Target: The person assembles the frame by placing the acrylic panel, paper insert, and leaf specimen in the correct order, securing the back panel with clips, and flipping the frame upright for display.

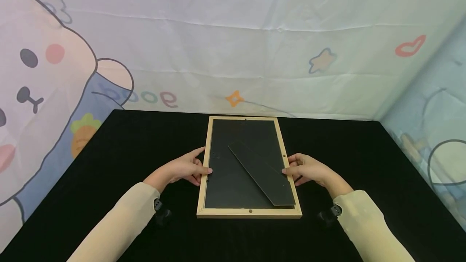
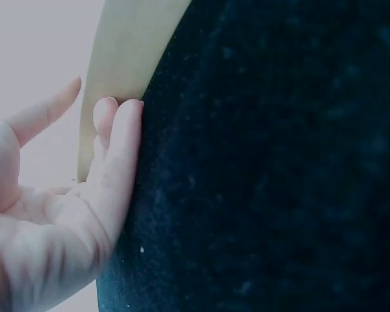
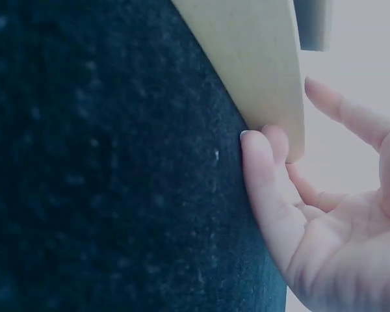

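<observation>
A picture frame (image 1: 250, 214) with a light wooden border lies back side up on the black table. Its dark backing board (image 1: 225, 140) carries a black easel stand leg (image 1: 260, 175) that slants toward the lower right corner. My left hand (image 1: 185, 167) grips the left side, thumb on top of the border and fingers against the outer edge. On the opposite side my right hand (image 1: 309, 169) holds the border likewise, its thumb near the stand leg. Both wrist views show fingertips low against the wooden edge (image 2: 120, 58), close to the tabletop; the frame's underside is hidden.
Black cloth (image 1: 153, 132) covers the table. Behind it hangs a pale curtain (image 1: 218, 51) printed with a bear, stars and hearts, and more printed cloth (image 1: 437, 132) stands along the right side.
</observation>
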Available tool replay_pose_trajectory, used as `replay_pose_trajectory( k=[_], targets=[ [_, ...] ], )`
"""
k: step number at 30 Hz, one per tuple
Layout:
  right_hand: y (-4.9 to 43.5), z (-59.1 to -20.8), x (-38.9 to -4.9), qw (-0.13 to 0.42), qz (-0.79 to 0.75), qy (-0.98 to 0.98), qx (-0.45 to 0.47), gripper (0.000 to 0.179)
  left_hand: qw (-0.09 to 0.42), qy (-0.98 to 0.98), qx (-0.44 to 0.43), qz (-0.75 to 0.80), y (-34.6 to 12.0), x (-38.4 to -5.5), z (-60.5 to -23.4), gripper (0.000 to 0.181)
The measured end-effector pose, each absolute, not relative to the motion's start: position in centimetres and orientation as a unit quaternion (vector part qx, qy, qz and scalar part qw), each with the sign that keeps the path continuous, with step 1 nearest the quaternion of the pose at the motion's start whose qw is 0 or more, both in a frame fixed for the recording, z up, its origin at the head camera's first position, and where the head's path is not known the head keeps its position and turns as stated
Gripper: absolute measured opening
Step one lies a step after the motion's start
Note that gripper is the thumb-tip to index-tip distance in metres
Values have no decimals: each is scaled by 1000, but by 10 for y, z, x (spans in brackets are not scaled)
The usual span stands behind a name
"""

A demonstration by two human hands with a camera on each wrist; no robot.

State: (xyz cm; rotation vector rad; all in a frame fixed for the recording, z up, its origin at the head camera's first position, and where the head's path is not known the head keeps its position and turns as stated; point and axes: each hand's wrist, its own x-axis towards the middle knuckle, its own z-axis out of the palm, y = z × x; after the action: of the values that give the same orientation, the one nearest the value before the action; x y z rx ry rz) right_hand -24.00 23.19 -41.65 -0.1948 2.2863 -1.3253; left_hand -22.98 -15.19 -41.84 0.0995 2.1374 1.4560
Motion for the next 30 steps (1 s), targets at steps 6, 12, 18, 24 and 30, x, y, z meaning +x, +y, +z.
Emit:
replay_pose_trajectory(
  k=[6,12,18,24,30],
  targets=[
    [229,-416,-248,227,-465,852,-77,75,255,813,33,522,-147,-232,-419,88],
    [228,-418,-253,218,-465,855,-75,75,235,832,48,501,-144,-234,-418,83],
    [227,-417,-252,211,-479,850,-63,70,236,832,60,498,-145,-236,-418,81],
    [226,-416,-247,215,-474,852,-62,70,243,830,61,498,-146,-232,-417,80],
    [223,-415,-235,211,-473,853,-65,70,240,829,63,501,-146,-222,-415,80]
  ],
)
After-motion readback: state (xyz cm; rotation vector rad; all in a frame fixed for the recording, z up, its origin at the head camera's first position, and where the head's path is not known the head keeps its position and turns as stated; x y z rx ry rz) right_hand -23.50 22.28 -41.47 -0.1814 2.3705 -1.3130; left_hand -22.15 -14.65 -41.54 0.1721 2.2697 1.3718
